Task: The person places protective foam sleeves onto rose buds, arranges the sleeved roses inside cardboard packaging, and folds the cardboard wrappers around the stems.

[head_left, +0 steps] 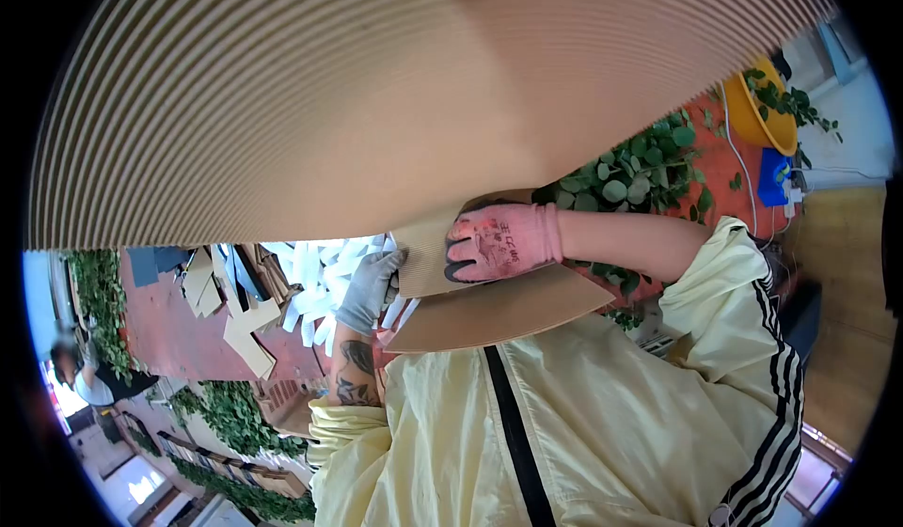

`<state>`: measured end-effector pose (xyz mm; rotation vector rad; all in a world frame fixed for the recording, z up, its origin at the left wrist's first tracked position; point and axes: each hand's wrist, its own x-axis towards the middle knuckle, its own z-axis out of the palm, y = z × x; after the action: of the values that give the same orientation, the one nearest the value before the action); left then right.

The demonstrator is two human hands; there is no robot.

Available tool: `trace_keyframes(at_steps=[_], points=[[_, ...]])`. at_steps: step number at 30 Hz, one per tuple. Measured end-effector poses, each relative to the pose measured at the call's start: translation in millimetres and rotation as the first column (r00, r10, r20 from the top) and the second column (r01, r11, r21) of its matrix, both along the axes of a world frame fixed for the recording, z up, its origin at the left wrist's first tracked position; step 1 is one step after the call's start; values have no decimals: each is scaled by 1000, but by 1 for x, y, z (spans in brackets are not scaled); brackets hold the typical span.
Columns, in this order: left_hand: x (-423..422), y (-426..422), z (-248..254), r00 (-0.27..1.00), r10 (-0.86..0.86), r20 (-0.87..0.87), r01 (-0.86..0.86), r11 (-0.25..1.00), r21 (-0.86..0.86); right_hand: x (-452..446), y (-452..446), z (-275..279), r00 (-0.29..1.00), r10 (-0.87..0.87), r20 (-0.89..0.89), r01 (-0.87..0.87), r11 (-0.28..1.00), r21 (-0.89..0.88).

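A large sheet of corrugated cardboard (pixel 376 123) fills the top of the view and curves toward me, with its ridges showing. My left hand (pixel 369 290), in a grey-white glove, is closed on the left edge of its narrowed lower part. On the right, my right hand (pixel 503 240), in a pink glove with dark fingertips, has its fingers curled over the same part. Below both hands a smooth brown flap of cardboard (pixel 499 313) lies against my jacket; whether it belongs to the same sheet, I cannot tell.
White strips (pixel 324 273) are heaped on the red surface (pixel 174 325), beside several flat board pieces (pixel 249 339). Leafy green stems (pixel 640 174) lie at the right, near a yellow basin (pixel 760 118), a blue box (pixel 774 177) and white cords. Another person (pixel 85 367) is at the far left.
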<state>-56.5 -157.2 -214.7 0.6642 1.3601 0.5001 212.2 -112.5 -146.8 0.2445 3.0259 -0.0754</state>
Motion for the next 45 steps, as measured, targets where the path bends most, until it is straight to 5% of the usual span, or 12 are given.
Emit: trace_keyframes(at_steps=[3, 11, 15, 19, 21, 23, 25, 33, 35, 38, 39, 45], points=[[5, 5, 27, 968, -217, -126, 204, 973, -104, -14, 15, -51, 941, 248, -232, -276, 956, -100], [5, -8, 30, 587, -457, -668, 703, 696, 142, -20, -4, -103, 947, -204, -248, 104, 926, -364], [8, -15, 100, 896, 210, -391, 123, 729, 673, -20, -2, -97, 969, -153, -193, 93, 953, -289], [31, 7, 110, 827, 423, -370, 283, 256, 924, -26, -7, -83, 990, -97, -105, 79, 984, -160], [30, 35, 116, 915, 314, -255, 110, 413, 904, -30, -11, -92, 985, -128, -111, 94, 959, -269], [35, 70, 133, 883, 324, -338, 114, 551, 827, -18, -14, -134, 902, -363, -233, -49, 451, -891], [33, 109, 98, 890, 271, -366, 131, 618, 775, -16, -14, -117, 990, -63, -126, 56, 996, -62], [16, 113, 102, 677, 87, -731, 469, 715, 519, -25, -13, -102, 991, -46, -129, 58, 994, 91], [4, 93, 95, 987, 4, -162, 130, 575, 808, -21, -17, -107, 990, -111, 88, 108, 993, 38], [-3, 51, 55, 984, -100, 145, -50, 633, 773, -23, -13, -100, 967, -115, 229, 159, 970, -186], [-2, 41, 52, 989, -122, -85, 140, 579, 803, -21, -14, -103, 967, -118, 228, 162, 969, -185], [38, 33, 23, 984, 61, 169, -158, 748, 645, -28, -15, -82, 975, -118, 188, 126, 992, -30]])
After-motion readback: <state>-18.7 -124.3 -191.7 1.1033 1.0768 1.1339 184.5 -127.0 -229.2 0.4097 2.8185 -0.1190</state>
